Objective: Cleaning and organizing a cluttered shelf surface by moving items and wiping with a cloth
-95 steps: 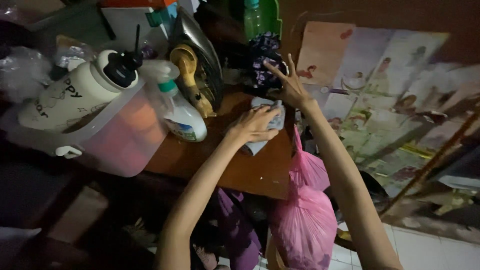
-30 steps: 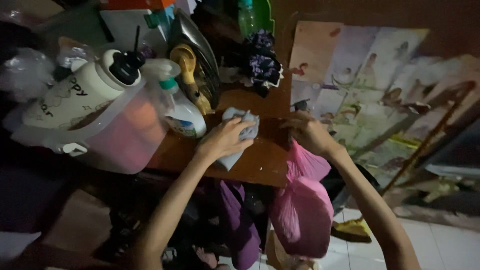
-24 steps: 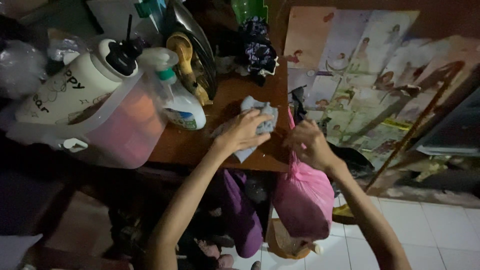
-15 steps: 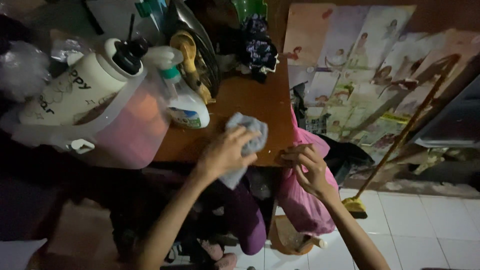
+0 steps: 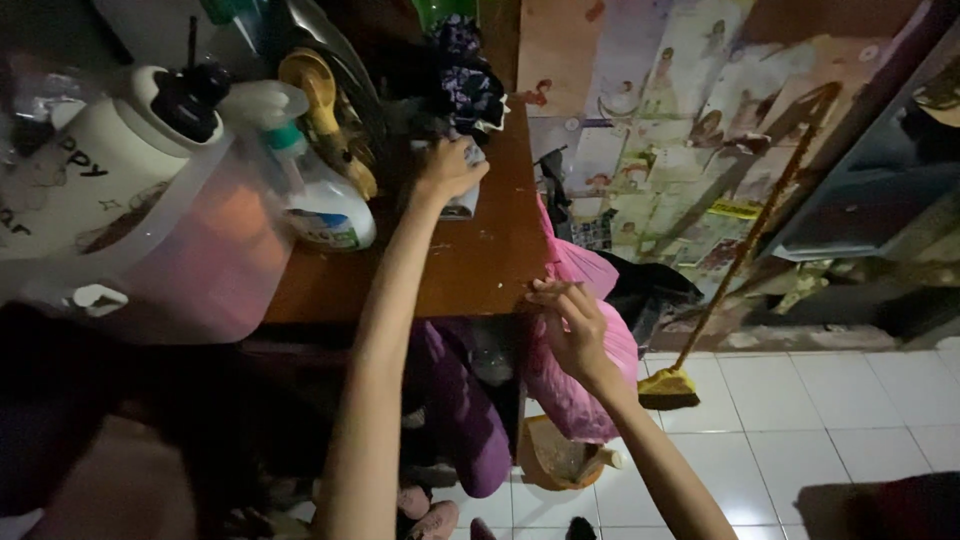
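While the left hand (image 5: 447,168) presses the crumpled grey cloth (image 5: 462,200) flat at the far end of the brown wooden tabletop (image 5: 470,270), its fingers curl over it in a closed grip. Long strokes toward the near edge would work best, clear of the white spray bottle (image 5: 325,200). The right hand (image 5: 570,325), fingers loosely bent, holds nothing and touches the pink plastic bag (image 5: 590,345) at the table corner.

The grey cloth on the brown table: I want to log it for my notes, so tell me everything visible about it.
The grey cloth is a soft, crumpled rag of pale grey fabric, bunched under the left hand, which presses it on the far part of the brown table. Only its lower edge and a bit near the fingers show. It lies beside a dark patterned fabric bundle. The dim light hides weave and stains.
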